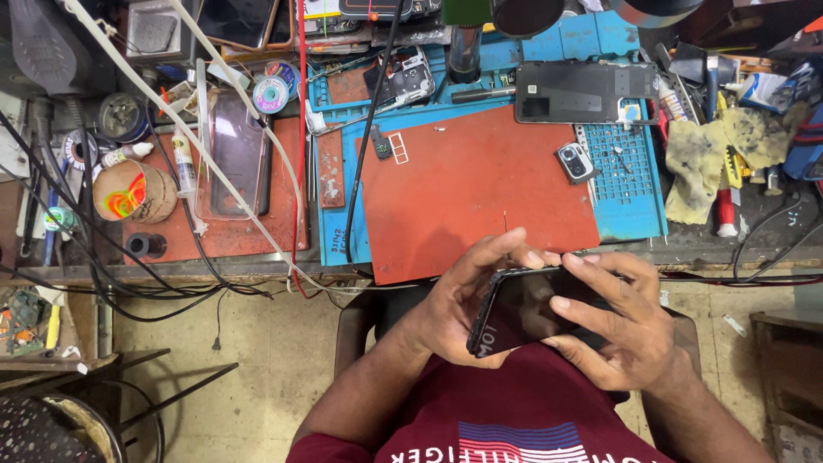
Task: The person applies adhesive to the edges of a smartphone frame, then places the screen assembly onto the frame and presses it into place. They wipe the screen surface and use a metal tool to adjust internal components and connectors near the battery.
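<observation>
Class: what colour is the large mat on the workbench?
Red-orange mat, on a blue tray; head view.

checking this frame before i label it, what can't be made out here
Head view, the only one:
- Black phone: its far edge and sides are covered by the left hand and right hand.
- Parts on the blue mat, like the camera module: too small for detail.
- Microscope: cut off by the top edge.
</observation>
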